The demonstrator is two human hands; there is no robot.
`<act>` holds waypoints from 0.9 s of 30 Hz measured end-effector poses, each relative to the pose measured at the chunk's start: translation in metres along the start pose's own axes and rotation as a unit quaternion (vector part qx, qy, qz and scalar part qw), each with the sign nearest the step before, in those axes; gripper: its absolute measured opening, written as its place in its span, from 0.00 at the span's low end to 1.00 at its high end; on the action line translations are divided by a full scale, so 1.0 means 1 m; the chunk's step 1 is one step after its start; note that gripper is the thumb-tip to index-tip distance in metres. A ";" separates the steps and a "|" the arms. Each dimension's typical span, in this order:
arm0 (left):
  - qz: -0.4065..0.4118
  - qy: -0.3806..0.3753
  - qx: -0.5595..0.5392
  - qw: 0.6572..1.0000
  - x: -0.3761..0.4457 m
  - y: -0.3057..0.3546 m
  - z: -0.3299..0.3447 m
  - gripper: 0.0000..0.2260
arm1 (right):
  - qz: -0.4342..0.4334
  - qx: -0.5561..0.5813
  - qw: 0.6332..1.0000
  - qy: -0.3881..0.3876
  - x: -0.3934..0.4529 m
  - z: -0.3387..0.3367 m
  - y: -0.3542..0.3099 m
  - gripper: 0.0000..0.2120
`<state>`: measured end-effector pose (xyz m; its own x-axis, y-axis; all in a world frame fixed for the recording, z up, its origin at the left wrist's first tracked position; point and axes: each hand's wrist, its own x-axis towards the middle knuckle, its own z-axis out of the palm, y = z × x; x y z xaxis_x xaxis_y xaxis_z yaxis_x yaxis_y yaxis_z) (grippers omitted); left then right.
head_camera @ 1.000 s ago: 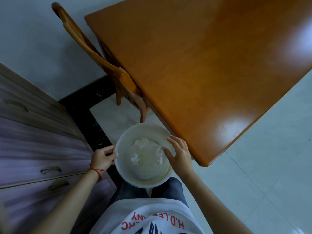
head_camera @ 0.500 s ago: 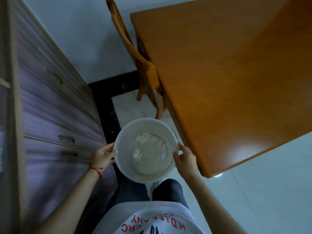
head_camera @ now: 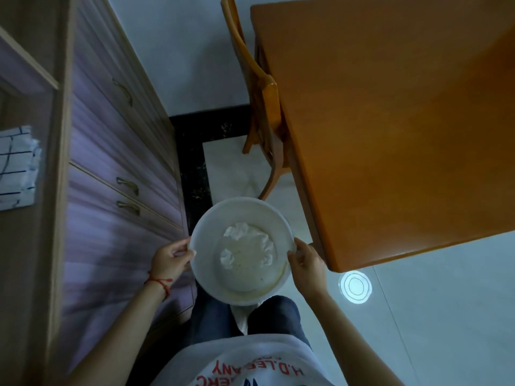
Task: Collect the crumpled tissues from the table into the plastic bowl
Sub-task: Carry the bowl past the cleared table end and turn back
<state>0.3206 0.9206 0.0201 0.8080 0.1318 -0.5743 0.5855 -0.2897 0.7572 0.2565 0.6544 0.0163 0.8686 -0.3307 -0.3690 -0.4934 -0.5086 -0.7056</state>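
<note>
Nearest the camera, the person's white printed shirt point(head_camera: 245, 366) and dark trousers point(head_camera: 278, 316) fill the bottom edge, the shirt's red lettering cut off by the frame. Both forearms reach forward from the lower corners. The left hand point(head_camera: 170, 260), with a red string bracelet point(head_camera: 158, 282) at the wrist, curls its fingers round the left rim of the round white plastic bowl point(head_camera: 206, 227), thumb on top of the rim. The right hand point(head_camera: 306, 263) pinches the opposite rim the same way, thumb over the edge; the fingers beneath are hidden by the bowl wall. The bowl is carried level between them, in the air above the knees, just beside the near corner of the glossy orange-brown wooden table point(head_camera: 390, 121) but apart from it.

Inside the bowl lie the crumpled white tissues point(head_camera: 237, 231), pressed around the base; there seem to be three or four, though white on white makes the count uncertain.

On the pale tiled floor point(head_camera: 446, 316) by the table corner sits a small round white disc point(head_camera: 355, 286), too indistinct to identify. Farther off, a wooden chair point(head_camera: 264, 107) is tucked against the table's left edge, its seat hidden. To the left runs a purple-fronted drawer cabinet point(head_camera: 111, 162), motion-blurred, with a white checked cloth point(head_camera: 16, 165) cut off at the frame edge.
</note>
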 end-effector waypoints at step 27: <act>0.069 -0.222 0.183 0.955 -0.087 -0.036 0.115 0.16 | 0.223 0.129 0.946 0.197 -0.205 -0.025 0.135 0.18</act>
<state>0.2216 0.8103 0.0073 0.7204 -0.3240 -0.6132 0.3469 -0.5973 0.7231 0.0108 0.6340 0.0120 0.4673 -0.7630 -0.4465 -0.7354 -0.0551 -0.6754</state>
